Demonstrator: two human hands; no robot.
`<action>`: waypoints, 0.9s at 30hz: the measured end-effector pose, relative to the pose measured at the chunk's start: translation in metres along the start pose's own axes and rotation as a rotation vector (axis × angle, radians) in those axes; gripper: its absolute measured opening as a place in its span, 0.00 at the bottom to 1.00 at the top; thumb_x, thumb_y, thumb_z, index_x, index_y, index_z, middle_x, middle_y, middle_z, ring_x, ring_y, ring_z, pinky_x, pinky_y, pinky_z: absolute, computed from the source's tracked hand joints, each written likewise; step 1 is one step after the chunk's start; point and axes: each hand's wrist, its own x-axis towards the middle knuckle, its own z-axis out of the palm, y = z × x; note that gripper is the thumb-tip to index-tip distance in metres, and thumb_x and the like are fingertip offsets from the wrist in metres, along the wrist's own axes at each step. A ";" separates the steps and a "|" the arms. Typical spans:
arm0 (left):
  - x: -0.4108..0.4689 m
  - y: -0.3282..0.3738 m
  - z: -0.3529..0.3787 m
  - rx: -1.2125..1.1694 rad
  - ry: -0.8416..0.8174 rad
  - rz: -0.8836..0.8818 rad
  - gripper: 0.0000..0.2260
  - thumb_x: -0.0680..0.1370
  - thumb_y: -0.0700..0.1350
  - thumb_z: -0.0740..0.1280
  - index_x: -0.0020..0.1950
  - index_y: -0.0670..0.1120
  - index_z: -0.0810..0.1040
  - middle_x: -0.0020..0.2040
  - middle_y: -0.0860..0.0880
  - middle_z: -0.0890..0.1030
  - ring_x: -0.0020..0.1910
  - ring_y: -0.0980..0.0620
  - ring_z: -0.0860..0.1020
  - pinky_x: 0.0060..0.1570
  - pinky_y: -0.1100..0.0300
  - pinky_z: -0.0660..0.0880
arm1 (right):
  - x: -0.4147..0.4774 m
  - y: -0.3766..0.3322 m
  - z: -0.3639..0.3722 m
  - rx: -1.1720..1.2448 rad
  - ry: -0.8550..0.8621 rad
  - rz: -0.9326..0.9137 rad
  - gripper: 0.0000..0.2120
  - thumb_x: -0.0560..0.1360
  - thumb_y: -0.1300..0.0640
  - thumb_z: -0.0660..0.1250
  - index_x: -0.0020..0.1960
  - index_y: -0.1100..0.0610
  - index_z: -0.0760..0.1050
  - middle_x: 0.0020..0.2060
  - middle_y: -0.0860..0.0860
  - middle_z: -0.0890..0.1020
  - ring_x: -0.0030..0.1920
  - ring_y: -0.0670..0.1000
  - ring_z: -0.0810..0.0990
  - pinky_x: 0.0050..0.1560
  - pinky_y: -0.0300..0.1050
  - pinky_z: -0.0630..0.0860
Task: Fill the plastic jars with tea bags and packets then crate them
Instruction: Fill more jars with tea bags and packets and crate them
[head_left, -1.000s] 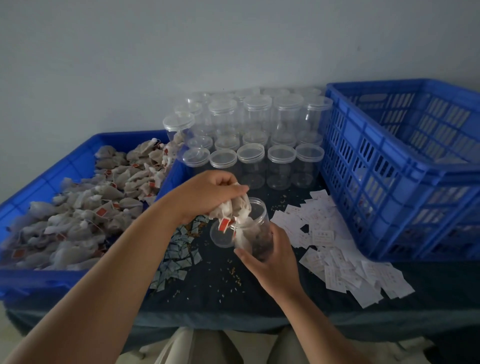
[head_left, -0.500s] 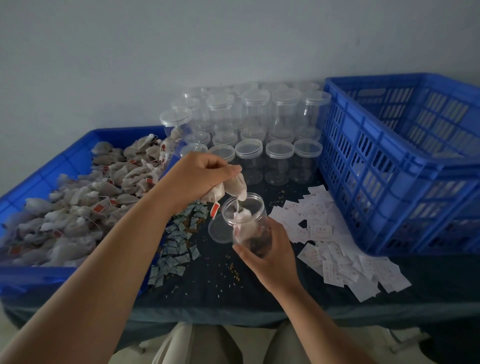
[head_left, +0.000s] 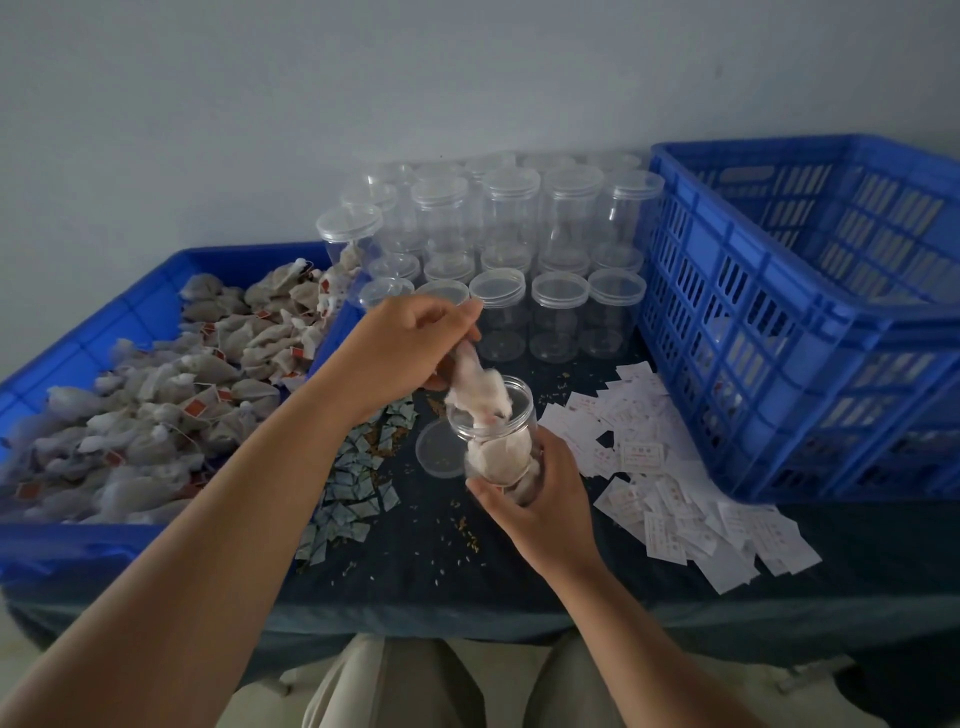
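The right hand (head_left: 540, 501) holds the open jar (head_left: 493, 441) near the middle of the scene, low over the surface (head_left: 415, 566). Its fingers (head_left: 561, 457) are curled round the lower half. The jar leans a little to the left and has some bags inside.

The left hand (head_left: 400, 353) is just above the mouth. Its fingers (head_left: 447, 314) are closed in a pinch on a bunch of tea bags (head_left: 475, 387) (blurred, so I cannot count them), and the low end of the bunch enters the rim. The lid (head_left: 439, 454) lies on the surface just left of the jar. The crate (head_left: 779, 332) stands at the right, well apart.

I think the bunch is nearly as wide as the mouth. A bag or its tag may catch on the rim, hang outside, or drop on the surface. A hard push could tear the thin paper, and some loose grains lie on the surface. It could also turn the jar in the one-hand grip. If the strings are tangled, lifting the left hand may pull bags out again.
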 end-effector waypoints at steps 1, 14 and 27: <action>0.001 0.000 0.001 -0.014 0.001 -0.032 0.19 0.85 0.63 0.61 0.51 0.52 0.84 0.44 0.56 0.88 0.41 0.56 0.87 0.38 0.62 0.80 | 0.000 0.000 0.000 -0.003 0.000 0.000 0.31 0.67 0.32 0.80 0.65 0.39 0.74 0.58 0.37 0.79 0.59 0.43 0.81 0.51 0.34 0.80; -0.007 -0.049 0.006 0.094 0.026 -0.022 0.18 0.86 0.60 0.53 0.53 0.59 0.81 0.48 0.62 0.87 0.47 0.67 0.83 0.49 0.62 0.75 | 0.000 -0.002 -0.001 -0.007 -0.017 -0.010 0.33 0.68 0.32 0.79 0.68 0.40 0.74 0.60 0.36 0.79 0.62 0.41 0.79 0.56 0.29 0.75; 0.015 -0.119 0.017 1.007 -0.225 -0.314 0.12 0.80 0.38 0.69 0.62 0.46 0.84 0.61 0.45 0.83 0.59 0.44 0.82 0.58 0.45 0.82 | -0.002 -0.006 -0.002 -0.052 -0.051 -0.006 0.36 0.67 0.31 0.77 0.69 0.44 0.73 0.59 0.37 0.79 0.60 0.40 0.79 0.55 0.29 0.75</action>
